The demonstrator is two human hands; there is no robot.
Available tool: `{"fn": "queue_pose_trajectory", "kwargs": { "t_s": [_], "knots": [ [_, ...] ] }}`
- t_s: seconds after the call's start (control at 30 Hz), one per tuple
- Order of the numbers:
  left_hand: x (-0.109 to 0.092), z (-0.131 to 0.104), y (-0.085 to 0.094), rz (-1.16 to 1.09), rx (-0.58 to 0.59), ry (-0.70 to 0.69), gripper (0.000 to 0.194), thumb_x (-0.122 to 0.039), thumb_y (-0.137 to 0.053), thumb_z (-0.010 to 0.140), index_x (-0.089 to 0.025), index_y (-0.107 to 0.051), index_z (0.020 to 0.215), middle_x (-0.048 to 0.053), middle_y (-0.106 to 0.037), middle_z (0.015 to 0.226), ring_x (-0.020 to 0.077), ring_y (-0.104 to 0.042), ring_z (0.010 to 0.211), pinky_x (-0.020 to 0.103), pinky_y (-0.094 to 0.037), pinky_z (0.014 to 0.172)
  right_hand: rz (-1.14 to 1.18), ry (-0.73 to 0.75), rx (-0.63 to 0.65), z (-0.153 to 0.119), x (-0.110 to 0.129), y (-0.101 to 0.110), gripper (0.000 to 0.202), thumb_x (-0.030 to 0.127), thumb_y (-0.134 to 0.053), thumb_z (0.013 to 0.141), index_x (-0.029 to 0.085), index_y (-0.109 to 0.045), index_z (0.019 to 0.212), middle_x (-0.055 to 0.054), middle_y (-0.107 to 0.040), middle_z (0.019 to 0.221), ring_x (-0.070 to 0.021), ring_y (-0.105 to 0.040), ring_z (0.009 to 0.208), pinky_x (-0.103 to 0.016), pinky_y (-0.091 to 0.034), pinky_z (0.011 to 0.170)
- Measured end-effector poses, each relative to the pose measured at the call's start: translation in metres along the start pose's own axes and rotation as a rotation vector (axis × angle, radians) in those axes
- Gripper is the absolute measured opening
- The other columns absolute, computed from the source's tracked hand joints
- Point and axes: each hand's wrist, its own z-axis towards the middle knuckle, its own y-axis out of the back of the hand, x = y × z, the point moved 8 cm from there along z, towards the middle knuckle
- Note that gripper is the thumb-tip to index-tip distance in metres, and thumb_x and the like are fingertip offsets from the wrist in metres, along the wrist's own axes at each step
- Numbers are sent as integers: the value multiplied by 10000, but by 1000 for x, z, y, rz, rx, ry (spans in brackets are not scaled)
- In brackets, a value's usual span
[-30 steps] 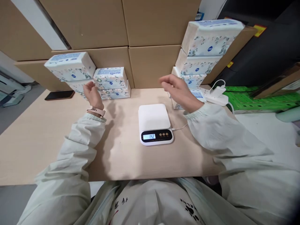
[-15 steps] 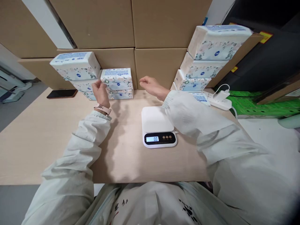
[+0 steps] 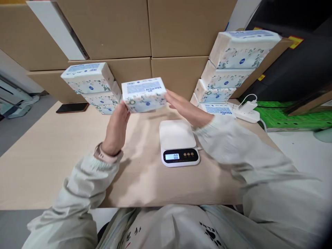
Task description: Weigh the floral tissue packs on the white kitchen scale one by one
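Note:
A white floral tissue pack [image 3: 145,97] is held up off the table between my two hands, behind the scale. My left hand [image 3: 117,128] presses its left end, and my right hand [image 3: 188,108] presses its right end with fingers stretched along it. The white digital scale [image 3: 177,135] has a bare plate and reads 0.0. On the left stands a stack of tissue packs [image 3: 90,83], and on the right a taller stack of them [image 3: 225,76]. Whether another pack stands behind the held one is hidden.
A dark phone [image 3: 72,107] lies on the wooden table [image 3: 52,155] by the left stack. Cardboard boxes [image 3: 178,27] line the back. A white power strip [image 3: 247,113] with a plug and cable sits beside the right stack.
My hands have closed on a tissue pack from the short middle stack and raised it towards me. My right hand moved right, and the view shifted slightly.

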Motion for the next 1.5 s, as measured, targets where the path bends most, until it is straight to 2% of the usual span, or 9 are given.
{"fn": "queue_pose_trajectory", "kwargs": {
  "t_s": [0.07,0.17,0.33,0.4,0.5,0.6,0.7,1.0,1.5],
  "knots": [
    [-3,-34,-22,8,119,28,476,-641,-594,1007,-319,-732,1329,-17,-526,1637,289,-335,1637,480,-243,1382,0,-82,-9,-56,0,14,613,759,-532,968,449,-581,1495,95,-484,1684,-276,-419,1606,-602,-323,1352],
    [8,-67,-50,28,239,104,539,-588,-574,1039,-313,-641,1498,-3,-465,1685,306,-313,1645,513,-260,1377,22,-216,-112,-125,-20,32,631,709,-568,976,481,-502,1561,98,-469,1690,-300,-365,1639,-665,-250,1368],
    [47,-87,-76,35,380,226,551,-481,-549,1079,-306,-536,1601,-13,-360,1745,285,-249,1669,474,-224,1392,-22,-259,-232,-178,-71,38,682,672,-584,988,427,-455,1611,44,-405,1738,-305,-311,1663,-628,-176,1396],
    [63,-91,-69,49,325,243,571,-499,-580,1064,-310,-532,1601,-7,-350,1750,280,-251,1667,470,-218,1392,-51,-205,-280,-185,-84,39,668,658,-565,1003,397,-465,1610,6,-438,1724,-297,-385,1625,-599,-244,1383],
    [87,-94,-39,74,104,266,644,-567,-665,1002,-310,-539,1579,27,-378,1737,298,-300,1645,516,-232,1375,-93,-97,-471,-194,-90,54,572,627,-554,1019,334,-590,1509,-63,-593,1601,-286,-578,1457,-553,-417,1280],
    [102,-93,-5,12,-156,275,730,-604,-798,857,-240,-608,1460,117,-535,1616,333,-491,1516,552,-313,1322,-76,-48,-694,-206,-91,75,495,625,-562,1014,266,-705,1323,-103,-751,1356,-263,-716,1171,-504,-537,1093],
    [110,-89,11,-70,-287,313,705,-557,-846,764,-196,-640,1334,151,-655,1457,309,-658,1292,538,-433,1223,26,-24,-793,-213,-91,87,504,641,-508,1028,238,-733,1232,-93,-797,1187,-229,-728,996,-442,-558,942],
    [107,-88,9,-91,-305,331,554,-454,-814,749,-173,-700,1212,128,-737,1297,249,-712,1137,461,-473,1161,197,-66,-762,-213,-93,79,554,698,-508,996,239,-779,1147,-65,-813,1088,-220,-720,948,-420,-524,912],
    [104,-92,8,-106,-295,347,576,-558,-829,768,-175,-737,1189,135,-744,1291,281,-690,1189,484,-443,1180,233,-88,-825,-213,-89,80,595,728,-508,977,216,-810,1007,-73,-829,929,-223,-715,827,-415,-531,816]
  ]
}}
